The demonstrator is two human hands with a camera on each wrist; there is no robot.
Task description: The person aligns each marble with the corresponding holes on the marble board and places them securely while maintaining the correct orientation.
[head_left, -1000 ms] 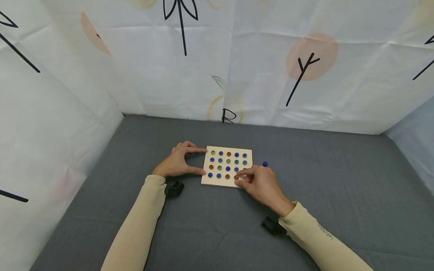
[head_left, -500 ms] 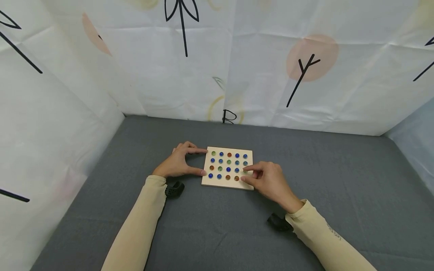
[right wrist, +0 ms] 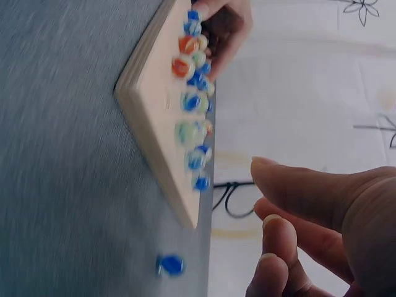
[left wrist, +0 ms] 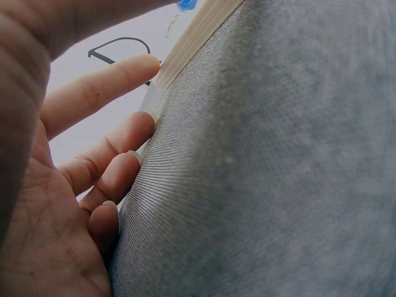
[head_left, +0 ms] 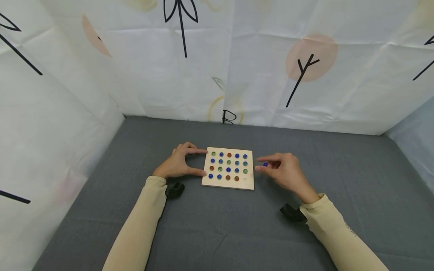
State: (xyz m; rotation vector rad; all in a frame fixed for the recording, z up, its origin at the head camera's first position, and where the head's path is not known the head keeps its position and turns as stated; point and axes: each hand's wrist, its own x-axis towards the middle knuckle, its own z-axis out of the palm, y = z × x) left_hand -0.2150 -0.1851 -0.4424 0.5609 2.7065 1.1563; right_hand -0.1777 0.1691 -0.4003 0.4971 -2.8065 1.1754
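A pale wooden board [head_left: 233,166] lies on the grey cloth, set with rows of blue, green and orange glass marbles [right wrist: 182,67]. Its near right hollow [head_left: 245,179] holds no marble. My left hand [head_left: 179,160] touches the board's left edge with straight index finger and thumb, one near each corner. Just right of the board sits a loose blue marble [head_left: 265,164], also seen as a blue marble [right wrist: 171,265] in the right wrist view. Around it my right hand [head_left: 285,171] has thumb and index finger spread; a gap shows between fingertips and marble.
Grey cloth [head_left: 217,226] covers the table. A white printed sheet [head_left: 257,75] rises along the back, and another white sheet [head_left: 61,124] stands at the left. Black wrist devices [head_left: 293,213] hang under both sleeves.
My right hand has moved right and slightly away from me, off the board's near right corner to the loose blue marble. The corner hollow has come into view. The left hand stays put.
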